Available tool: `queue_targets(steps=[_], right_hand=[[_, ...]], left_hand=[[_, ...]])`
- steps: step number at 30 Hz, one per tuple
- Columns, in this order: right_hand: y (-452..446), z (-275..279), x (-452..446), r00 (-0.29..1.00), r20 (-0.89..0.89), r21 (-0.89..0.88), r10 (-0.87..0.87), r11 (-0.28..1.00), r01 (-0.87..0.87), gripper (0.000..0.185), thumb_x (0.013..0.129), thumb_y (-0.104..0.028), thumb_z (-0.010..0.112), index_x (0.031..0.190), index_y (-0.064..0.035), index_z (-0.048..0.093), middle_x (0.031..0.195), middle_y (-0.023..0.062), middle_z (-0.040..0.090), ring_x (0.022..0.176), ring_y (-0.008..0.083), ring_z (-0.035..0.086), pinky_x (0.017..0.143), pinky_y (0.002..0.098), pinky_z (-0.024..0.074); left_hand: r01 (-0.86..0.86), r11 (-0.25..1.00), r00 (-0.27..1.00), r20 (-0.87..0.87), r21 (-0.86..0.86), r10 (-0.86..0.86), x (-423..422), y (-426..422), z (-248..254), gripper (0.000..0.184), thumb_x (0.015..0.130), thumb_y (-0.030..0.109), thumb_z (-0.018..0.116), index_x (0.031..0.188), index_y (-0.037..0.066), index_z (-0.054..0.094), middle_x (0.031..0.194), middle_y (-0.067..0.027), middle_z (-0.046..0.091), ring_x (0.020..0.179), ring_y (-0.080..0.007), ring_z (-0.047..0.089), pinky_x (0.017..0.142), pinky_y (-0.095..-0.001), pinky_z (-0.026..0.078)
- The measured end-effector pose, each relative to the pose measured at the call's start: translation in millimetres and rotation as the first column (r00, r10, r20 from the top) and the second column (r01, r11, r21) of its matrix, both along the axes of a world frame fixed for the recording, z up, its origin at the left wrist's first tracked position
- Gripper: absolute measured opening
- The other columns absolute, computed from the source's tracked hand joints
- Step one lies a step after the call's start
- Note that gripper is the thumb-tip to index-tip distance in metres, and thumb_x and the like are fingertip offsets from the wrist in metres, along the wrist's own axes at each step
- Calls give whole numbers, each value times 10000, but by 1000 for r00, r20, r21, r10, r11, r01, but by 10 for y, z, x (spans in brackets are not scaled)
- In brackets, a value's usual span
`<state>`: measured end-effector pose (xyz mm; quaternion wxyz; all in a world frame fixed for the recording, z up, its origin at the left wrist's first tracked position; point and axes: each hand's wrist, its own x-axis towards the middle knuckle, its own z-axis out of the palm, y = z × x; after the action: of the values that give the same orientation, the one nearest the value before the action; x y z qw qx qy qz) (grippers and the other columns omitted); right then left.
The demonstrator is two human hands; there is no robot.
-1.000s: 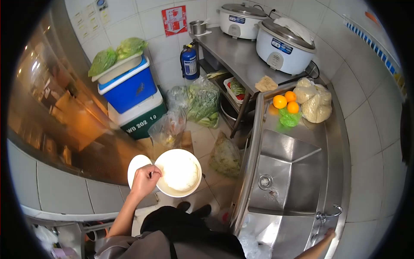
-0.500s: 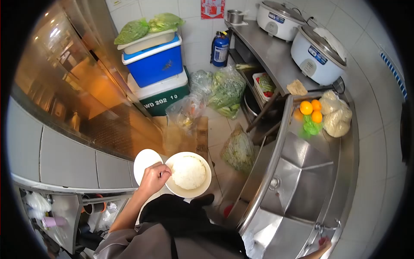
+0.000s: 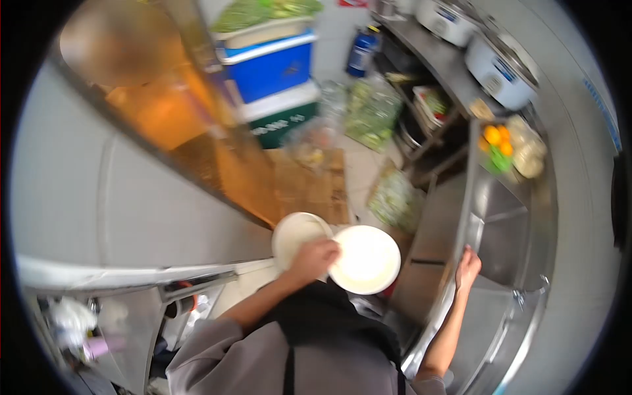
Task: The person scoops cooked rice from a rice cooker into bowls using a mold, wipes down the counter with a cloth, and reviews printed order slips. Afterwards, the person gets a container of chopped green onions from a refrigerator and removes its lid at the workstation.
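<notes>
A grey short-sleeved top point(image 3: 227, 359) sits under what seems a black apron point(image 3: 329, 319).

The bare left hand point(image 3: 317, 258) is held low before the body, fingers curled; the bare right hand point(image 3: 469, 264), loosely closed, is extended out sideways.

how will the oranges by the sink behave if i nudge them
The oranges would probably roll easily, since they look round. A push toward the sink basin could send one in. The green bundle touching them looks soft, so it might cushion one.
</notes>
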<state>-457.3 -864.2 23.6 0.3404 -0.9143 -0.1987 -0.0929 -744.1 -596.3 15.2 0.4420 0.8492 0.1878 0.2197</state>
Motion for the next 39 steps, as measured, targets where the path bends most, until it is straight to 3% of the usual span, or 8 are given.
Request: queue_targets(steps=[7, 10, 17, 19, 21, 32, 34, 39], right_hand=[[1435, -1054, 53, 358, -916, -294, -181, 910, -293, 662, 808, 25, 324, 1382, -246, 136, 1066, 252, 522, 691, 397, 619, 506, 486, 535], [1605, -812, 128, 507, -782, -37, 363, 785, -619, 288, 743, 67, 371, 859, 0, 626, 735, 129, 613, 673, 248, 620, 513, 414, 547], [1010, 1593, -368, 654, -38, 415, 755, 608, -677, 186, 829, -135, 428, 712, -11, 503, 682, 77, 559, 621, 146, 518, 610, 235, 414], [349, 1552, -22, 96, -277, 854, 956, 291, -431, 378, 783, -299, 565, 1016, -2, 593, 966, 198, 616, 974, 279, 572, 833, 406, 449], [155, 1450, -139, 414, -561, 684, 717, 683, -255, 314, 830, -259, 505, 993, -3, 586, 955, 177, 599, 957, 293, 544, 843, 413, 423], [1043, 871, -1892, 701, -57, 628, 711, 571, -529, 134, 770, -129, 480, 698, -27, 527, 594, 67, 485, 550, 157, 442, 524, 272, 374], [1139, 1181, -2530, 606, 102, 541, 789, 467, -699, 138, 801, -141, 482, 685, -68, 501, 559, 56, 447, 523, 159, 407, 482, 269, 358], [1556, 929, -3013, -540, -399, 885, 741, 156, -439, 157, 855, -175, 474, 749, -67, 517, 713, 84, 534, 587, 176, 483, 527, 291, 433]], left_hand=[[70, 998, 996, 61, 3, -70, -662, -248, 66, 95, 770, 98, 538, 746, 16, 578, 743, -127, 557, 690, -313, 559, 626, -385, 447], [35, 999, 997, 64, -35, -33, -965, -401, 107, 110, 770, 110, 539, 722, 15, 567, 737, -122, 554, 694, -303, 563, 635, -377, 447], [-258, 966, 966, 10, -22, 258, -1706, -819, 246, 112, 768, 129, 548, 738, 24, 574, 725, -108, 536, 685, -271, 563, 631, -358, 447], [-370, 929, 928, 44, -15, 370, -2015, -945, 220, 100, 759, 125, 564, 731, 31, 579, 716, -99, 542, 657, -270, 558, 611, -350, 450], [-468, 883, 883, 59, 24, 466, -2406, -1066, 292, 84, 751, 117, 576, 735, 35, 586, 708, -94, 545, 643, -266, 559, 594, -344, 452], [-957, 287, 289, 87, 29, 953, -4238, -2001, 580, 61, 720, 65, 570, 732, 35, 621, 683, -99, 565, 581, -239, 560, 531, -304, 444], [-986, 169, 169, 41, 2, 985, -4638, -2229, 637, 72, 728, 86, 572, 731, 26, 612, 680, -110, 555, 595, -262, 559, 549, -328, 446], [-993, -116, -115, 25, 22, 993, -5725, -2886, 558, 64, 703, 87, 593, 720, 31, 618, 638, -113, 533, 571, -249, 552, 537, -323, 437]])
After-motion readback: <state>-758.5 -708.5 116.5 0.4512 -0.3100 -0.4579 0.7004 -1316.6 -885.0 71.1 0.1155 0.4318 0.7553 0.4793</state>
